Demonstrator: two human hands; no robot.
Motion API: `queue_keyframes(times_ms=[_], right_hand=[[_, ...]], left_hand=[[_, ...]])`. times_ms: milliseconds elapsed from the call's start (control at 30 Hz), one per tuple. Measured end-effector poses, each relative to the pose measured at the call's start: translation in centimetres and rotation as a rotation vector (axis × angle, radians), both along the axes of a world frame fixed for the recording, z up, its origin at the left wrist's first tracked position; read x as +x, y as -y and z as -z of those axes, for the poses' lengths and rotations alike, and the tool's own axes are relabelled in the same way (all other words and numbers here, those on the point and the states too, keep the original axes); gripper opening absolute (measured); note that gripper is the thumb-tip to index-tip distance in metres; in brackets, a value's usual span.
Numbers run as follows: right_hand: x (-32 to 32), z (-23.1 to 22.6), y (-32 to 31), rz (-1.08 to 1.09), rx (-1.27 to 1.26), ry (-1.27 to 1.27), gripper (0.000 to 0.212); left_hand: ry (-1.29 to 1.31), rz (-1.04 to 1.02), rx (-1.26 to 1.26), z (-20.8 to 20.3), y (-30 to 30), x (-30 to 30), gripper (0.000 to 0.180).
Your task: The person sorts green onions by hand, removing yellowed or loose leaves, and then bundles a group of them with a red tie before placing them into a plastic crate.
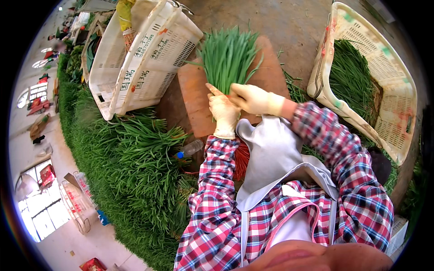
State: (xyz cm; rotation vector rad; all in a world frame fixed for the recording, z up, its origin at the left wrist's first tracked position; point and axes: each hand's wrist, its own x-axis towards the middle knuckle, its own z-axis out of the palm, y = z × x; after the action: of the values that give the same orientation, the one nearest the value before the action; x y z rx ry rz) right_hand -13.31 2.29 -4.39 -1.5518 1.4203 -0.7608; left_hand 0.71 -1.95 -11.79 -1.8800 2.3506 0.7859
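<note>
A bunch of green garlic chives (pixel 229 54) lies on a brown board (pixel 195 97), its leaf tips pointing away from me. My left hand (pixel 224 112), in a pale yellow glove, is closed around the near end of the bunch. Against it, at the same end, my right hand (pixel 257 99) is pinched shut, gloved alike. A speck of red shows between the hands, but what the right fingers grip is hidden. Thin red ties (pixel 241 161) hang in a bundle by my lap, beside a grey apron (pixel 271 144).
Loose chives (pixel 135 167) form a big heap at my left. A clear bottle with a blue cap (pixel 192 148) lies against it. White plastic baskets stand on both sides: one tilted at the left (pixel 149 58), one at the right (pixel 402 104) holding chives.
</note>
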Motion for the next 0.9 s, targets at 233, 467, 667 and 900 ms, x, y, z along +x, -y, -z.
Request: queue_keyframes(times_ms=[233,467,667,900], right_hand=[[-5.9,3.3,-8.0,0.200,0.081,-0.074,0.013],[-7.7,1.6,-2.9,0.474,0.308,0.537,0.043],[-4.9,7.9,-0.6,0.506,0.827,0.761,0.059],[-5.2,0.7,2.2,0.194,0.368,0.482,0.068]], left_hand=[[0.097,0.026,0.080,-0.7,1.7,-0.4,0.152],[-0.377,-0.120,0.478,2.1,6.9,6.4,0.134],[-0.796,-0.054,0.816,-1.4,5.3,2.9,0.077],[-1.288,0.045,0.795,-2.2,3.1,1.5,0.089]])
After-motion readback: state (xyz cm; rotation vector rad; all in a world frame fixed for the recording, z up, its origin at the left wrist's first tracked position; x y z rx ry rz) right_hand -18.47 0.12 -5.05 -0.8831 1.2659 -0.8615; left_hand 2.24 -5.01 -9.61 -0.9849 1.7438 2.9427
